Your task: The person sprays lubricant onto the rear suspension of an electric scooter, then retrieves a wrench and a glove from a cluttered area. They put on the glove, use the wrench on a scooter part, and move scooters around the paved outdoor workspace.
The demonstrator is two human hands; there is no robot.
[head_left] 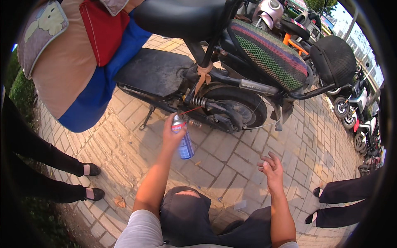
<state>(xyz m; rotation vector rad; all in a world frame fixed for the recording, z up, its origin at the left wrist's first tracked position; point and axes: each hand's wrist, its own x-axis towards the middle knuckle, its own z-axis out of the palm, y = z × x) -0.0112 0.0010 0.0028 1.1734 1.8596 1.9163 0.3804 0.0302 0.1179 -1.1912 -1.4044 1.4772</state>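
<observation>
Blue-and-white metal catches my eye first: a spray can [185,145], slightly tilted, in the left hand [172,134], whose grip is wrapped around its upper part, near the scooter [227,79]; from its top a thin red straw [192,110] slants up toward the coil spring [199,101] beside the rear wheel [259,109], though I cannot tell whether the tip touches anything; the right hand [273,171] hangs over the paving [235,165], its grip loosely spread, fingers half curled around nothing visible; a tan cloth strip [204,72] is tied on the frame; black trousers [351,189] show at either side
</observation>
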